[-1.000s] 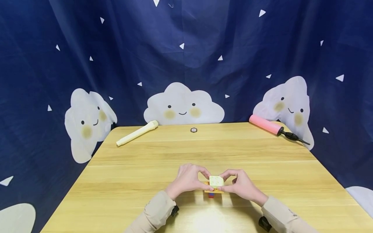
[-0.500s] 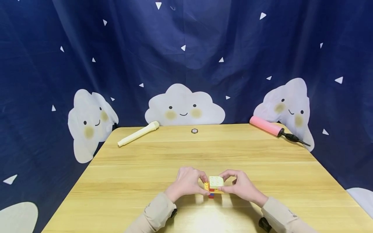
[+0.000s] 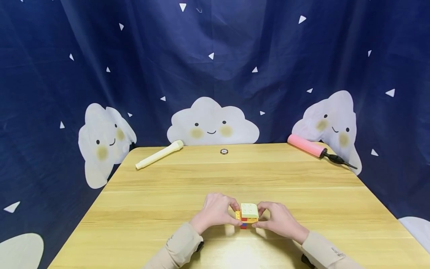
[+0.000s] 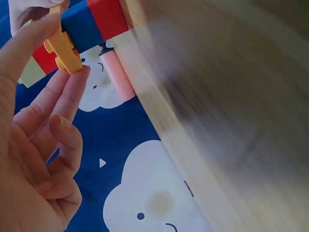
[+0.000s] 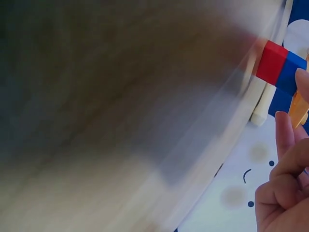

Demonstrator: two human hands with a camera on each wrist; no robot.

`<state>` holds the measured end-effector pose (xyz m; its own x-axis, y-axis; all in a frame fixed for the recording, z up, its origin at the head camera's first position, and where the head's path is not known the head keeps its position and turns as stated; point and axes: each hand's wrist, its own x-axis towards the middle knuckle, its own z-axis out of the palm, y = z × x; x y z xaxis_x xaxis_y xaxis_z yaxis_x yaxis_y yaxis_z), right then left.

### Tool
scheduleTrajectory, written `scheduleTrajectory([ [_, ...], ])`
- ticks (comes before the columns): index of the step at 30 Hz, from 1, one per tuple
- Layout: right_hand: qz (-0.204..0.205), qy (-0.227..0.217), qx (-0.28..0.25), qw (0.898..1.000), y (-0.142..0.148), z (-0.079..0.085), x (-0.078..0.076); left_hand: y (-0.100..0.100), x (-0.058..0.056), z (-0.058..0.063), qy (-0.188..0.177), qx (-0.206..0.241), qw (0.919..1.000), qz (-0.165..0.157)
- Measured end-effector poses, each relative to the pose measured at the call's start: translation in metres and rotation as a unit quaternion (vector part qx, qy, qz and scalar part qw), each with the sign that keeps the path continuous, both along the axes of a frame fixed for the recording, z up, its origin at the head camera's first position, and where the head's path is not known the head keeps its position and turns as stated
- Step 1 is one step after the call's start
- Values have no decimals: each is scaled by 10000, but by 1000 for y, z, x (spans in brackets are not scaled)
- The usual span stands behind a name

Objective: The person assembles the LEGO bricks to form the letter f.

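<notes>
Between both hands a small stack of toy building bricks stands upright on the table. At its foot is a red brick, then a blue brick and an orange studded plate wider than they are. Another red brick sits on the plate, and a pale yellow brick with a rounded edge tops it. My left hand pinches the plate's left end with thumb and fingers. On the right end, the thumb and fingers of my right hand pinch the same plate, below the yellow brick.
Toward the back left of the wooden table lies a cream-coloured stick with a thicker head. A small black-rimmed disc is at the back middle. A pink hand pump with a black nozzle lies back right. A blue curtain hangs behind.
My left hand has come off the yellow brick and down to the plate's left end. Later, my right hand has dropped from the yellow brick to the plate's right end.
</notes>
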<state>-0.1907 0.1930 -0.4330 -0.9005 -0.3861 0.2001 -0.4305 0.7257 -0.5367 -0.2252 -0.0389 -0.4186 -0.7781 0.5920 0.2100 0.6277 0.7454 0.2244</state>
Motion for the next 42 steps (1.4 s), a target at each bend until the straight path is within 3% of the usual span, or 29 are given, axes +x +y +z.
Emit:
scheduleTrajectory([
  [6,-56,-53,-1,10000,-3,2,2,-2,3,-2,221,-96,9997,-33],
  [13,-49,-101,-203,9997,-5,6,-1,-3,-2,1,785,-323,9960,-275],
  [20,-373,112,-651,9971,-9,20,-16,-4,-18,16,1814,-599,9800,-550],
  [26,-776,308,-881,9926,-20,30,-44,-1,-39,29,2570,-756,9634,-71],
  [32,-702,382,-549,9953,-28,23,-80,4,-67,25,2511,-1004,9621,343],
  [42,-723,985,237,9922,-30,9,-118,5,-105,2,2188,-831,9708,533],
])
